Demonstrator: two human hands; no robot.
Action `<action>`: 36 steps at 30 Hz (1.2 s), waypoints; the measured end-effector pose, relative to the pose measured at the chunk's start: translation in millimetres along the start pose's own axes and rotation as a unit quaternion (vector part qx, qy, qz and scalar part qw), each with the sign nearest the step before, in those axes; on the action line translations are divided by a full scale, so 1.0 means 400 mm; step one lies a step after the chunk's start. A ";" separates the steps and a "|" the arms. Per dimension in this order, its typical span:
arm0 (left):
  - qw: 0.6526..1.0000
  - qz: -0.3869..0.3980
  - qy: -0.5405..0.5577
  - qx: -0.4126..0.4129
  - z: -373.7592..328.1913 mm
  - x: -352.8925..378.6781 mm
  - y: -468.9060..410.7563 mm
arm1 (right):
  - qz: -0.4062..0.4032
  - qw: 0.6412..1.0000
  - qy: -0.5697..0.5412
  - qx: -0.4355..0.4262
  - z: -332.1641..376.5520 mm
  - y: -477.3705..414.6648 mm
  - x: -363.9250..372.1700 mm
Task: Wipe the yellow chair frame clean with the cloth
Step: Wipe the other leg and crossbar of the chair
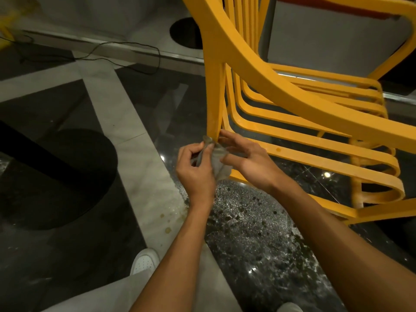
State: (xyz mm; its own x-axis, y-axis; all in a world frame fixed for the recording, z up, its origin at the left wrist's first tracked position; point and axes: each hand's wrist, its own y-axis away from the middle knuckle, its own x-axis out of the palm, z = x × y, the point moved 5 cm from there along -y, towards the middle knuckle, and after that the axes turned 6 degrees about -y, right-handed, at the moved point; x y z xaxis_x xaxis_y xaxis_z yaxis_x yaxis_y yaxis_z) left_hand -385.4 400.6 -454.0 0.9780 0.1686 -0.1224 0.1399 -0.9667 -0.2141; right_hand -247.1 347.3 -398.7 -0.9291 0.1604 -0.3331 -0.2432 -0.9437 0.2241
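A yellow slatted chair (299,102) fills the upper right, tilted, with its rear leg (215,102) coming down to the middle of the view. A grey cloth (219,163) is wrapped round the bottom end of that leg. My left hand (195,170) grips the cloth from the left, fingers curled round it. My right hand (245,158) holds the cloth from the right, with fingertips touching the leg's lower end. Part of the cloth is hidden between my hands.
The floor is dark polished stone (258,244) with pale marble bands (126,136). A black round table base (56,176) lies at the left, and another round base (185,33) sits at the top. A thin black cable (126,45) runs across the floor. My white shoe (145,260) shows below.
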 end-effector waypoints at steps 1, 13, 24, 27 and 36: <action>1.000 0.003 -0.002 -0.014 0.011 -0.003 0.004 | 0.001 1.000 0.003 0.000 0.002 0.002 0.001; 1.000 -0.019 0.023 -0.001 -0.037 -0.002 -0.020 | 0.022 0.997 -0.067 0.022 -0.033 -0.020 0.005; 0.999 -0.013 0.021 0.041 -0.093 -0.006 -0.036 | 0.014 0.997 -0.075 0.002 -0.024 -0.020 -0.003; 0.998 -0.022 0.022 0.054 -0.110 -0.008 -0.043 | 0.009 0.997 -0.080 -0.014 -0.010 -0.022 -0.010; 0.998 -0.033 0.030 0.042 -0.102 -0.002 -0.034 | 0.005 0.996 -0.082 -0.017 -0.010 -0.018 -0.009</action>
State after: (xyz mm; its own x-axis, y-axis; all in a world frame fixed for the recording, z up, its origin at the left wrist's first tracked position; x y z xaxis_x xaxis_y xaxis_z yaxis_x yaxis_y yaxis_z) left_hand -382.0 405.9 -411.3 0.9750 0.2169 -0.0480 0.1929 -0.9340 -0.3008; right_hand -240.9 352.3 -403.0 -0.9654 0.1932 -0.1754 -0.2264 -0.9543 0.1951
